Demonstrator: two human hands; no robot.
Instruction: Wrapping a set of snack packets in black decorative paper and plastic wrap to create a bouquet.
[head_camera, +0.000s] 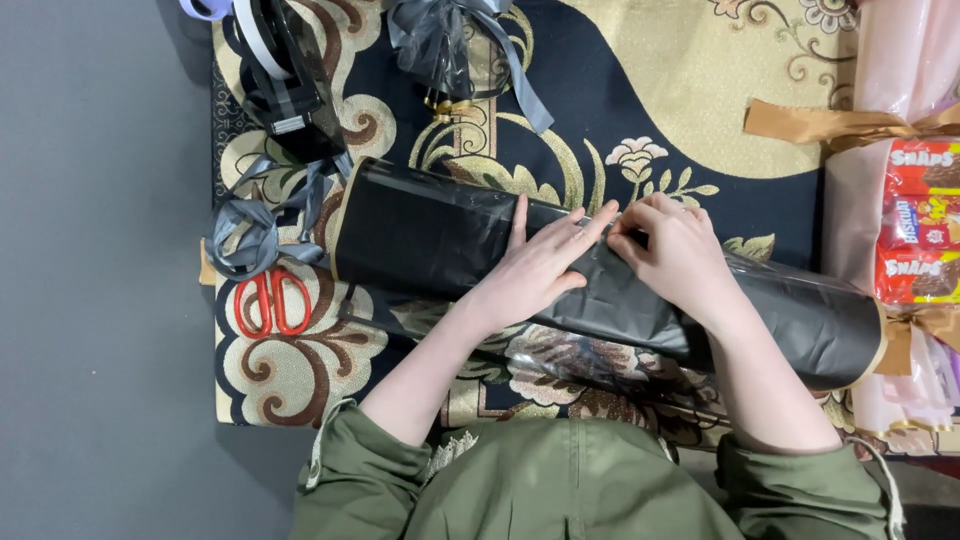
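Left hand (535, 262) lies flat, fingers spread, pressing down on the black wrapped roll (600, 275); right hand (675, 250) sits just beside it, fingertips pinched on the wrapping's seam. Directly under both hands, the roll runs long from their far left to lower right across the patterned cloth (700, 60). Left of the hands lie red scissors (272, 302) and grey ribbon (250, 230); a tape dispenser (290, 75) stands beyond. Snack packs (920, 225) crowd the right edge.
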